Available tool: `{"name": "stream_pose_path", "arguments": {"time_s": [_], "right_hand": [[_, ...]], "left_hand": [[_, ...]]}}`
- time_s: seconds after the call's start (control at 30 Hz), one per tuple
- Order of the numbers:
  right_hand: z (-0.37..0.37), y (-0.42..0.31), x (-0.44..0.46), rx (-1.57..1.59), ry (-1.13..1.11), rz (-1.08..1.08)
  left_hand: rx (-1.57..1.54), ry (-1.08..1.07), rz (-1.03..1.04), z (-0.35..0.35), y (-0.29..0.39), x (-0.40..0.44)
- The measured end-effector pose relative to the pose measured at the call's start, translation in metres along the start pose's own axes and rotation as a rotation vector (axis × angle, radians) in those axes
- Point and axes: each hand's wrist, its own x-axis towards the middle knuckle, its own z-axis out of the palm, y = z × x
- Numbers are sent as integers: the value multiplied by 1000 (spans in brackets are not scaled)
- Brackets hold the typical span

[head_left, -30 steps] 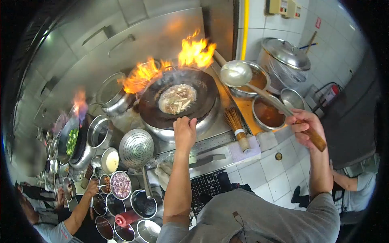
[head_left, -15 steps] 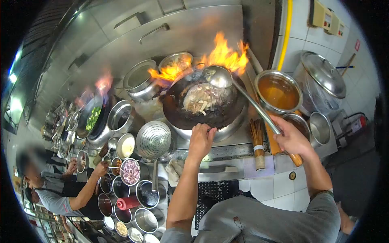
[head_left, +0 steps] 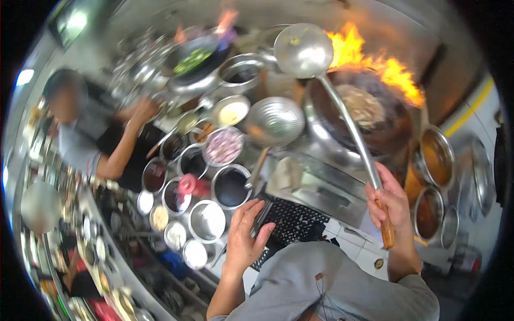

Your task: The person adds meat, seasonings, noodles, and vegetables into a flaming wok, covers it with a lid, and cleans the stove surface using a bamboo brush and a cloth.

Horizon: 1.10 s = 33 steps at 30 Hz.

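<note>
Left hand [head_left: 246, 243], 6 o'clock: grip wide, unloaded, near the steel pot [head_left: 208, 202]. Right hand [head_left: 393, 206], 4 o'clock: grip closed around the ladle [head_left: 350, 120]. Wok [head_left: 393, 125], 2 o'clock: food [head_left: 362, 107] loaded, flames [head_left: 393, 69] behind; food not dished out.

You are seeing yellow-orange flames [head_left: 393, 72], a silvery ladle [head_left: 303, 51] with an orange-brown grip [head_left: 386, 230], green vegetables [head_left: 191, 60], a red bottle [head_left: 198, 186] and a black mat [head_left: 300, 222] patterned with pale dots.
</note>
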Motion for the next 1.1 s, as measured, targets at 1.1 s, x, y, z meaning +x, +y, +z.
{"name": "stream_pose_path", "arguments": {"time_s": [1.1], "right_hand": [[215,211,101,-451,-183,475]], "left_hand": [[-34,180,-329,-149,-166,-108]]}}
